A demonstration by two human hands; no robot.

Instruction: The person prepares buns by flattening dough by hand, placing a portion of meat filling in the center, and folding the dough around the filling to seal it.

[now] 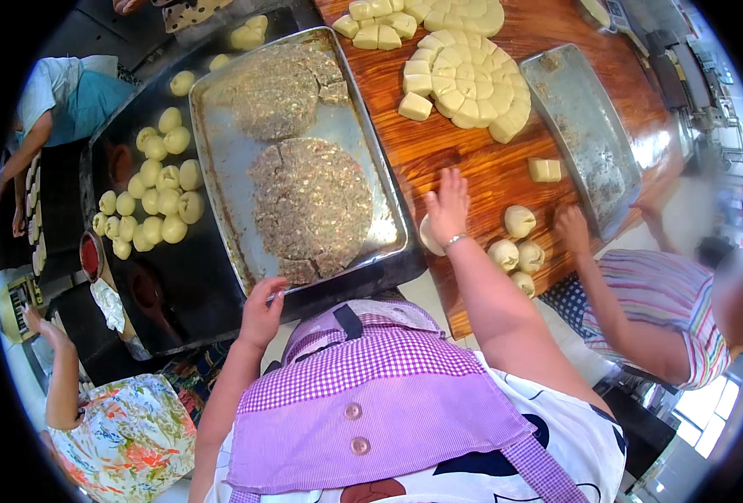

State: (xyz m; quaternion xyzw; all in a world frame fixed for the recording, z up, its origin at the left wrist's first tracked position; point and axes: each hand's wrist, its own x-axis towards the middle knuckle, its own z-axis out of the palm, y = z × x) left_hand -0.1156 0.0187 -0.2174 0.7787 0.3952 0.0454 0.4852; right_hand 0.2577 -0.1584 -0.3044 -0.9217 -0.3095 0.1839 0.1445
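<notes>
My left hand [262, 313] hovers by the near-left corner of a metal tray [223, 180], fingers loosely apart and nothing seen in them. Two mounds of a brown, speckled crumbly filling [313, 201] lie in that tray, scored into portions. Over the wooden table my right hand [449, 208] is stretched flat, fingers extended. A pale round of dough [429, 235] shows beside its palm at the table edge, partly hidden by the hand. Further right sit several folded dough balls [519, 221] and a cut dough piece [544, 170].
Cut dough pieces [472, 80] form a large disc on the wooden table [485, 172]. An almost bare metal tray [585, 126] stands right of it. Several yellowish dough balls [168, 201] lie on the black surface at left. Co-workers stand at both sides; one's hand [571, 228] reaches near the balls.
</notes>
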